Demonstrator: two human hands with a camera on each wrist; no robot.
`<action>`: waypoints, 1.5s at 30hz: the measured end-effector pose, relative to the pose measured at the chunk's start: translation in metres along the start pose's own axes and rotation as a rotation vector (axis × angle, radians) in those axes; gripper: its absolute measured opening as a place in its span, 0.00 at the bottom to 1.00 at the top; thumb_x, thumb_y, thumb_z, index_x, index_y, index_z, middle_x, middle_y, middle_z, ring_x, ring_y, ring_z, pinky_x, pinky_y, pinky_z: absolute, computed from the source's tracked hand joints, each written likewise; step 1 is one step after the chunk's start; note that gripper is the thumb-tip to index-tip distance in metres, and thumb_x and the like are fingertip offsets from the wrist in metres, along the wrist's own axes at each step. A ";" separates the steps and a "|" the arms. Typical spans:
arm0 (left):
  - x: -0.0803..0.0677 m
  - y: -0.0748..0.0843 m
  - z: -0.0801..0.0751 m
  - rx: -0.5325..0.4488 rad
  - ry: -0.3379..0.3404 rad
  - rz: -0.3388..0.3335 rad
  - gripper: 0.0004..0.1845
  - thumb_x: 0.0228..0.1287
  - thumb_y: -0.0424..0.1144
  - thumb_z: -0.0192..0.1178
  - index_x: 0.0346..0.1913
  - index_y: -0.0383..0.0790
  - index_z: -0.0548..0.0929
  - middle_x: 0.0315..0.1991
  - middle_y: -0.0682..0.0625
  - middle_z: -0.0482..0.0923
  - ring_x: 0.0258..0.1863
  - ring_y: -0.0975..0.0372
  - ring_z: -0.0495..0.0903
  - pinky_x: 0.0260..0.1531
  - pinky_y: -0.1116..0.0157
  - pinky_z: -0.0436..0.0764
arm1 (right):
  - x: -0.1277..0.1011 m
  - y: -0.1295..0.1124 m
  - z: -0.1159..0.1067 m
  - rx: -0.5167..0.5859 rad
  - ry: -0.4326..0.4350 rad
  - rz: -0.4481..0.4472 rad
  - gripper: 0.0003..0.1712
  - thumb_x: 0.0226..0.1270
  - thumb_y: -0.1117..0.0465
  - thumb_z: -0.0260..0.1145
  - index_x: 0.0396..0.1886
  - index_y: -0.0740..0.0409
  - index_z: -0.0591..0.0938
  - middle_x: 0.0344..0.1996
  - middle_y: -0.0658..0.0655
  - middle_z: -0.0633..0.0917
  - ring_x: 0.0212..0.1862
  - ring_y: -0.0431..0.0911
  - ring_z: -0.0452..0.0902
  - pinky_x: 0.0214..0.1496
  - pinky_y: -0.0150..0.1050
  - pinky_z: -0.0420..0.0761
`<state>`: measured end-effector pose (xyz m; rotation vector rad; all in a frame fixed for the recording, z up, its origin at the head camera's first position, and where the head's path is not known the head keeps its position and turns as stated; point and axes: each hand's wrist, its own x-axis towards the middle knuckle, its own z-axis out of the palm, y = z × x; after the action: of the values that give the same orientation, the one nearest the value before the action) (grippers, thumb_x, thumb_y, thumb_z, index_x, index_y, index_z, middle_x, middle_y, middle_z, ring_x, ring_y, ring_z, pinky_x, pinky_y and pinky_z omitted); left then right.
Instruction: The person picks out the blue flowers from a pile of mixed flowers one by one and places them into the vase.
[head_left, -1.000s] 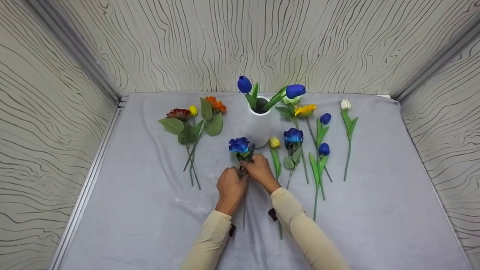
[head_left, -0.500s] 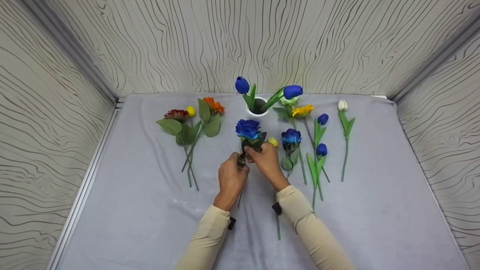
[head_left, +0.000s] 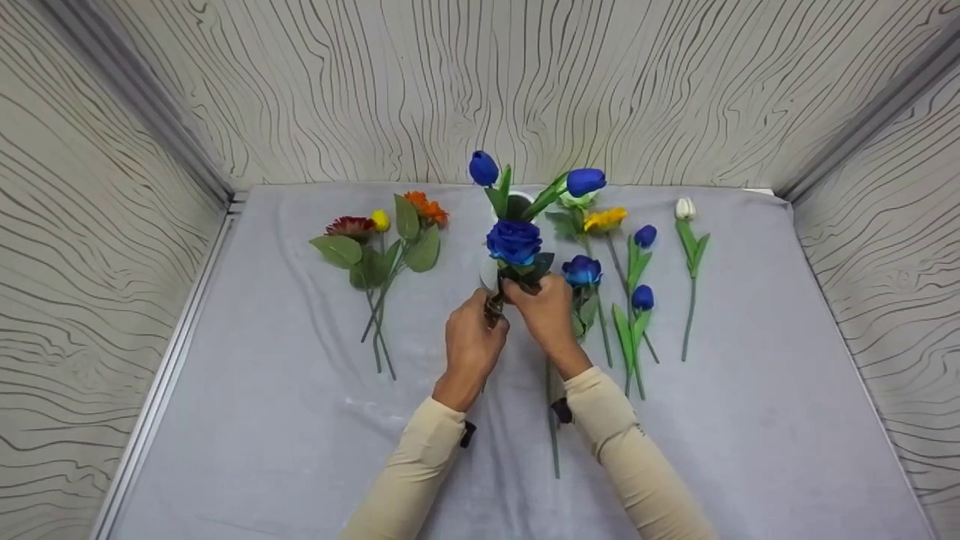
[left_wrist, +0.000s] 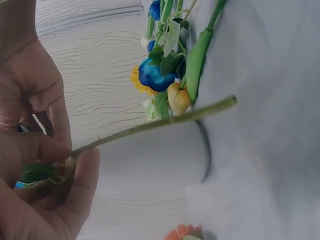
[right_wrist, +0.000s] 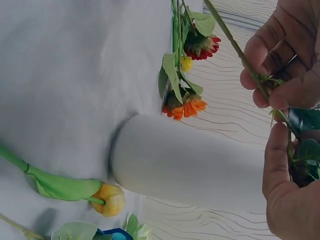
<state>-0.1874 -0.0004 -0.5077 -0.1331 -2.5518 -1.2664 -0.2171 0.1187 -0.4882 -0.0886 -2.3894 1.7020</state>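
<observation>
Risen farther toward the white vase (head_left: 489, 274), the blue rose (head_left: 514, 241), stem pinched in left hand (head_left: 471, 346) and right hand (head_left: 550, 315) grips, next needs its stem tip steered into the vase mouth.

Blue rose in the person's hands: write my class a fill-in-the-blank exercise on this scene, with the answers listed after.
1. Both hands hold the blue rose by its ____.
2. The white vase already contains two blue ____.
3. The white tulip lies on the cloth to the ____ of the vase.
4. The right hand has its grip just below the rose's ____.

Missing words: stem; tulips; right; bloom
</observation>
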 end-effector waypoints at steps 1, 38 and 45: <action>0.001 0.001 0.000 0.002 0.001 0.009 0.08 0.50 0.27 0.63 0.32 0.40 0.78 0.23 0.51 0.77 0.22 0.60 0.76 0.24 0.62 0.75 | 0.000 -0.001 -0.001 -0.001 0.006 -0.001 0.14 0.54 0.58 0.72 0.14 0.58 0.81 0.18 0.52 0.84 0.24 0.45 0.79 0.25 0.37 0.73; 0.021 0.002 0.022 -0.153 -0.045 -0.101 0.23 0.53 0.37 0.73 0.51 0.39 0.77 0.44 0.48 0.79 0.44 0.55 0.79 0.45 0.61 0.79 | 0.035 -0.108 -0.057 0.047 0.253 -0.387 0.05 0.58 0.71 0.68 0.27 0.72 0.84 0.23 0.62 0.84 0.24 0.36 0.76 0.30 0.29 0.73; 0.026 0.001 0.027 -0.178 -0.056 -0.143 0.24 0.56 0.38 0.71 0.53 0.38 0.75 0.46 0.46 0.78 0.46 0.52 0.79 0.45 0.60 0.79 | 0.050 -0.097 -0.056 0.067 0.260 -0.429 0.06 0.59 0.67 0.70 0.30 0.70 0.85 0.28 0.61 0.86 0.28 0.38 0.80 0.34 0.31 0.77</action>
<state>-0.2179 0.0210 -0.5147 -0.0237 -2.5309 -1.5640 -0.2477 0.1470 -0.3732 0.1886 -1.9847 1.4655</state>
